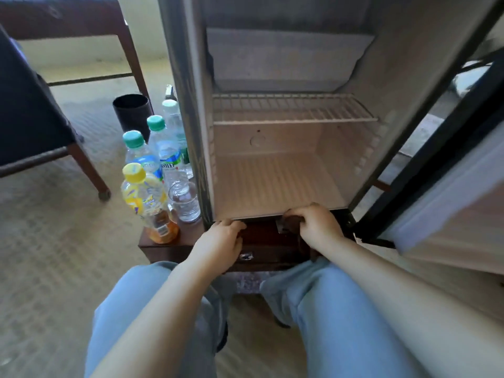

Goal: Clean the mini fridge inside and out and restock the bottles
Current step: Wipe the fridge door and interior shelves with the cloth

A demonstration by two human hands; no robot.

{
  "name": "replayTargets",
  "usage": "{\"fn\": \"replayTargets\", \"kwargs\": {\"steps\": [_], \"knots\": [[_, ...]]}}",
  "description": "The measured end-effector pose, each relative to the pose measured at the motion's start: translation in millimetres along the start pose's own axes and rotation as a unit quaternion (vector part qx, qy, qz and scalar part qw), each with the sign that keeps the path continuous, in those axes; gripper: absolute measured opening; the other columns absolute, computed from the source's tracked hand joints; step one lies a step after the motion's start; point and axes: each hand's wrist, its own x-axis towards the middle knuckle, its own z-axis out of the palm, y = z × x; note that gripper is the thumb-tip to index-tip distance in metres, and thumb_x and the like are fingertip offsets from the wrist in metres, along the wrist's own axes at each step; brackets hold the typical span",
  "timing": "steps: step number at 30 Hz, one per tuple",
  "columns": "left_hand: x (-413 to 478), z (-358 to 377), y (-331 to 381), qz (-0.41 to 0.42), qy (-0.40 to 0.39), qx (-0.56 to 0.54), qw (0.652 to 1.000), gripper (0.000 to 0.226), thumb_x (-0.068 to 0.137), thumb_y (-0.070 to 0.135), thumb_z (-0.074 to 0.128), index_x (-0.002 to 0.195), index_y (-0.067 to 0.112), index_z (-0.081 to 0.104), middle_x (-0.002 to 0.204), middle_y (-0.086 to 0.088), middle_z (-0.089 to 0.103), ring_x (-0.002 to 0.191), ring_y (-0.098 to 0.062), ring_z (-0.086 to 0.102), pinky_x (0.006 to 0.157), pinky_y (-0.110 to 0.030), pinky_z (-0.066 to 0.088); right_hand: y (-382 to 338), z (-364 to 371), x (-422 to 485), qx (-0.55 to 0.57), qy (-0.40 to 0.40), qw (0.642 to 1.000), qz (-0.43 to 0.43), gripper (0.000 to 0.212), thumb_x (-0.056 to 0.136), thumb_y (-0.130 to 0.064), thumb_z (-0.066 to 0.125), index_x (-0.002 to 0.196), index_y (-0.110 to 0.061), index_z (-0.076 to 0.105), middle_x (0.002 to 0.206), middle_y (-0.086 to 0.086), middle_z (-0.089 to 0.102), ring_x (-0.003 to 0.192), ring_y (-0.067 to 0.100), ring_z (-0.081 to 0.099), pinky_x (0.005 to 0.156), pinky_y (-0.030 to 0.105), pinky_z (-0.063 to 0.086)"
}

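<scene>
Head view: my left hand (221,238) curls its fingers at the bottom front lip of the mini fridge (272,186); I cannot tell whether they grip it. My right hand (313,225) curls round a dark piece (286,226) just beside. The fridge stands open on a wooden stand (174,249), door (436,173) swung right. The bottles (152,165) and a glass (185,200) crowd the stand's left end. A black bin (133,110) and a chair (27,118) sit on the carpet (54,241), farther left.
</scene>
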Motion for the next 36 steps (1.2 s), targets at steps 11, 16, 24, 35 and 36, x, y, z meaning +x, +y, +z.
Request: {"fn": "replayTargets", "kwargs": {"steps": [11,16,24,35,36], "knots": [[-74,-45,6,-0.041,0.081,-0.005,0.996,0.029,0.091,0.021,0.053,0.119,0.016,0.061,0.116,-0.004,0.064,0.111,-0.025,0.058,0.09,-0.033,0.047,-40,-12,-62,0.126,0.139,0.979,0.076,0.021,0.088,-0.012,0.058,0.106,-0.023,0.058,0.097,0.002,0.067,0.077,0.021,0.057,0.058,0.028,0.041],[-87,-57,3,-0.07,0.092,-0.007,0.993,0.024,0.089,0.021,0.05,0.11,0.016,0.062,0.108,-0.006,0.065,0.101,-0.028,0.06,0.084,-0.037,0.049,-29,-14,-75,0.149,0.132,0.975,0.098,0.027,0.089,-0.011,0.057,0.112,-0.023,0.061,0.102,0.003,0.068,0.089,0.024,0.062,0.066,0.029,0.046],[-76,-52,0,-0.081,0.111,-0.012,0.99,0.02,0.09,0.02,0.049,0.106,0.016,0.061,0.101,-0.004,0.064,0.092,-0.025,0.061,0.077,-0.034,0.049,-12,4,-62,0.175,0.131,0.968,0.125,0.031,0.091,-0.016,0.056,0.12,-0.022,0.063,0.101,0.005,0.07,0.089,0.024,0.063,0.069,0.027,0.046],[-20,-15,-35,-0.068,0.119,-0.046,0.989,0.02,0.087,0.014,0.056,0.106,0.015,0.062,0.098,-0.004,0.064,0.09,-0.026,0.061,0.071,-0.034,0.047,-4,18,35,0.101,0.276,0.95,0.109,0.036,0.09,-0.004,0.05,0.119,-0.018,0.065,0.109,0.009,0.067,0.1,0.031,0.061,0.077,0.034,0.048],[-16,-16,-37,-0.075,0.126,-0.059,0.987,0.021,0.087,0.015,0.056,0.107,0.016,0.064,0.099,-0.003,0.065,0.091,-0.024,0.062,0.073,-0.033,0.047,-4,23,43,0.07,0.222,0.962,0.139,0.038,0.091,-0.005,0.048,0.124,-0.02,0.061,0.115,0.009,0.065,0.104,0.031,0.059,0.079,0.034,0.047]]}}
